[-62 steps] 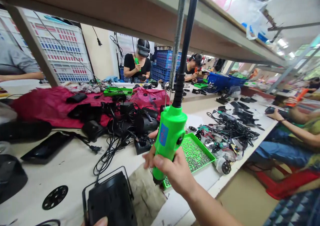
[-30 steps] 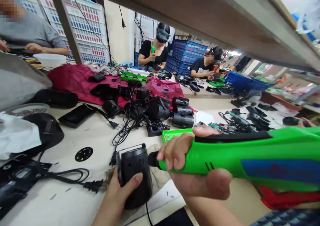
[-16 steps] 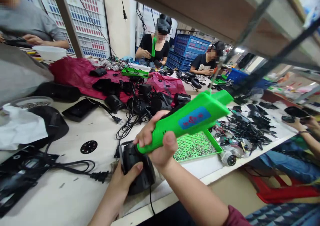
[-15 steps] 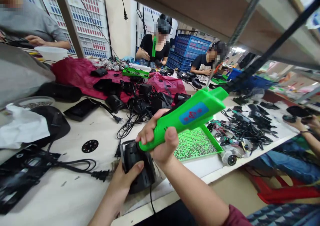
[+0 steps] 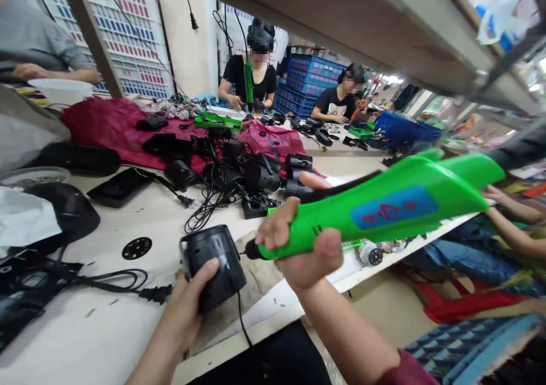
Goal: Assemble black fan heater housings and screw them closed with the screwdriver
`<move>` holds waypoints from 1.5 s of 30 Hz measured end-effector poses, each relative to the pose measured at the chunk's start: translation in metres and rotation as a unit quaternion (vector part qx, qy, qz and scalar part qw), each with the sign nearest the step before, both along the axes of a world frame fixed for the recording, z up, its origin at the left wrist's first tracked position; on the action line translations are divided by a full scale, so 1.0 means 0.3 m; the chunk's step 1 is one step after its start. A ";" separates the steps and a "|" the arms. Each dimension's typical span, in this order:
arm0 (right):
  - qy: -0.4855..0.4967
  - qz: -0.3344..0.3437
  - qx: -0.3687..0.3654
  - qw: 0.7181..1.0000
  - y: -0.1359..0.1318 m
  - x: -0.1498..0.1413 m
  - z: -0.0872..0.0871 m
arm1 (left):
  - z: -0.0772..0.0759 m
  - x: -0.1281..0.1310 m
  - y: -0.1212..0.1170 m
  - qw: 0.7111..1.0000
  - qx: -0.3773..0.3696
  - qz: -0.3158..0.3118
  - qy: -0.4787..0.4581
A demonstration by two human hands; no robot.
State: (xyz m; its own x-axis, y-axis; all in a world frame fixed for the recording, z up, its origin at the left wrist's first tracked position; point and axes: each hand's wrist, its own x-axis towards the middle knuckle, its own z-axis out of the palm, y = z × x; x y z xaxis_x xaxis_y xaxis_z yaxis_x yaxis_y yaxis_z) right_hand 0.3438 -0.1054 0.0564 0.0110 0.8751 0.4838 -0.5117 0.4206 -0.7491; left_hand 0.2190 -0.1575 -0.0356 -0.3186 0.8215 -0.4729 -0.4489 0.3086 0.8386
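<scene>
My right hand [image 5: 305,243] is wrapped round a green electric screwdriver [image 5: 379,208] with a blue label, held nearly level. Its black nose and thin bit point left, at the side of a black plastic housing [image 5: 215,265]; whether the tip touches a screw is too small to tell. Closed on that housing is my left hand [image 5: 190,294], thumb across its front. A thin black cord hangs from the housing's underside past the table edge. Beneath lies a worn brownish sheet [image 5: 260,282]. Behind the screwdriver, a green screw tray is mostly hidden.
Black housings and cords [image 5: 230,169] are heaped behind my hands, by pink cloth [image 5: 106,129]. A black disc [image 5: 136,248] and a plug [image 5: 156,294] lie left. Overhead runs a shelf beam [image 5: 341,27]. Co-workers sit across the table; another person's arms [image 5: 512,220] are at right.
The screwdriver has swung from steeply slanted to nearly level, now covering the screw tray. The housing has turned and shifted slightly left in my left hand. The view has shifted too.
</scene>
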 end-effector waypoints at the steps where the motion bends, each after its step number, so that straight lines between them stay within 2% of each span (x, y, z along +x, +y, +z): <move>1: 0.002 -0.020 -0.001 1.000 -0.007 0.026 -0.003 | -0.002 -0.001 0.002 1.000 -0.007 0.004 -0.006; 4: 0.014 -0.013 0.013 1.000 -0.020 0.060 -0.024 | -0.013 -0.001 0.008 1.000 -0.005 0.000 -0.011; 8: 0.033 0.025 0.037 0.998 -0.021 0.039 -0.041 | -0.024 0.003 0.011 1.000 0.001 0.015 -0.004; 16: 0.010 -0.002 0.013 1.000 -0.032 0.040 -0.043 | -0.024 0.004 0.013 1.000 -0.002 0.025 0.000; 25: 0.015 0.014 0.030 0.999 -0.006 0.037 -0.054 | -0.016 0.020 0.017 0.998 -0.013 0.055 -0.002; 31: 0.019 0.060 0.004 0.998 0.012 -0.001 -0.094 | -0.014 0.014 0.007 0.996 0.005 0.066 -0.058; 34: 0.017 0.062 -0.011 0.998 0.041 -0.015 -0.116 | -0.016 0.015 0.004 0.994 0.014 0.079 -0.069; 36: 0.023 0.058 -0.004 0.998 0.048 -0.008 -0.123 | -0.018 0.018 0.003 0.996 0.020 0.066 -0.064; 39: 0.037 0.065 0.027 0.997 0.026 0.023 -0.105 | -0.018 0.025 0.008 0.998 0.020 0.042 -0.033; 42: 0.028 0.064 0.035 0.997 -0.035 0.063 -0.042 | -0.014 0.030 0.014 0.999 0.007 0.036 -0.002; 45: -0.004 0.082 0.001 0.997 -0.104 0.086 0.025 | -0.008 0.033 0.016 0.999 0.012 0.030 0.012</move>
State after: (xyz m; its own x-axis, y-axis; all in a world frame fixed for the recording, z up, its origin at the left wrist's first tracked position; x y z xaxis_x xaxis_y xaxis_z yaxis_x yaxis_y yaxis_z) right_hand 0.3697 -0.1365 0.0640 -0.1361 0.8637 0.4854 -0.5676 0.3336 -0.7527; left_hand 0.2290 -0.1527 -0.0378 -0.3794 0.8114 -0.4447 -0.4460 0.2608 0.8562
